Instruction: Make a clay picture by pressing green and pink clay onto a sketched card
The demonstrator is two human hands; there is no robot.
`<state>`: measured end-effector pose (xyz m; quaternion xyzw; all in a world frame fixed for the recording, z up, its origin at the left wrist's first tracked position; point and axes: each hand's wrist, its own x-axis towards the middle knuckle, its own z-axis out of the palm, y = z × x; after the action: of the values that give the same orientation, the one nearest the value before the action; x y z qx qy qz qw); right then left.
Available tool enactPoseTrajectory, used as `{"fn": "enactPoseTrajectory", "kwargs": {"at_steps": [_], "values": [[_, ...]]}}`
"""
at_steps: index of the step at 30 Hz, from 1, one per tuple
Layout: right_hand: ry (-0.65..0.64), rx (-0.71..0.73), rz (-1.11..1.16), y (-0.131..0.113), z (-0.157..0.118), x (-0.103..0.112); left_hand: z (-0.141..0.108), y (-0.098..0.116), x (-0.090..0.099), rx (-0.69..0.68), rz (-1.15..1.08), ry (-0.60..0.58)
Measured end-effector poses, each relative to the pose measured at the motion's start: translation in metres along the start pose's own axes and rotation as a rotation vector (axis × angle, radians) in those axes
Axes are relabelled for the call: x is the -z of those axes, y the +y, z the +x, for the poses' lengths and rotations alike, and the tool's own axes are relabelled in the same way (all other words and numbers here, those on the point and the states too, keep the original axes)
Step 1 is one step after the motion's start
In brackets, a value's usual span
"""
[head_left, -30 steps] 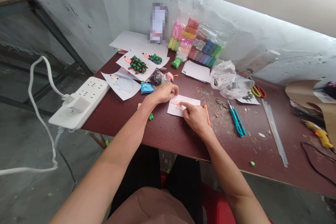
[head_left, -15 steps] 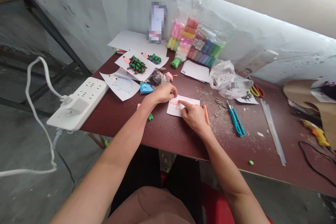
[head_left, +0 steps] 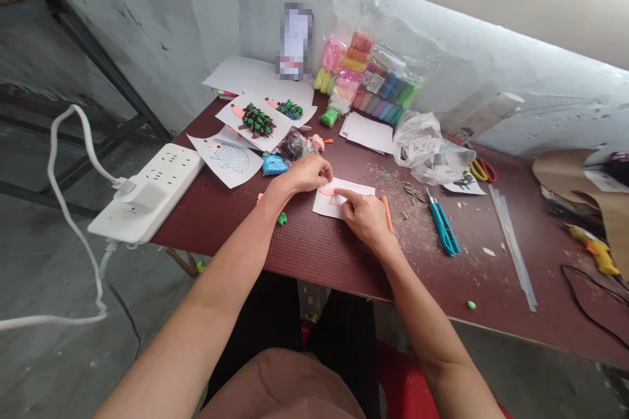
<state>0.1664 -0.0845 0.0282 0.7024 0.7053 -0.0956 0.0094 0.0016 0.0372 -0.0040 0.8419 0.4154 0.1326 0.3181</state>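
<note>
"So, what do the hands look like from your end?"

"I see the right hand [head_left: 364,219] half closed, index finger out, its tip pressing a salmon-pink clay shape [head_left: 327,192] that lies on a white paper card [head_left: 351,201]. The left hand [head_left: 307,175] is curled narrow, its fingertips [head_left: 326,176] at the card's upper left corner. I can't tell whether they pinch anything."

"And around that card?"

"Just right of the card lies an orange stick [head_left: 386,213], with sunflower seed shells [head_left: 411,192] and a teal-handled craft knife [head_left: 443,229] farther right. Just left of it sits a green clay crumb [head_left: 282,218]. Beyond the card, well apart, I see a clay hedgehog picture [head_left: 255,121] and bagged packs of coloured modelling clay [head_left: 363,72]."
</note>
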Motion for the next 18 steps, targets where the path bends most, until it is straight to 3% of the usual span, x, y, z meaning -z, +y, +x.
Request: {"fn": "enactPoseTrajectory", "kwargs": {"at_steps": [18], "values": [[-0.02,0.032,-0.043,-0.0007,-0.0016,0.0001,-0.0003,0.0019,-0.0009,0.003,0.009,-0.004]]}}
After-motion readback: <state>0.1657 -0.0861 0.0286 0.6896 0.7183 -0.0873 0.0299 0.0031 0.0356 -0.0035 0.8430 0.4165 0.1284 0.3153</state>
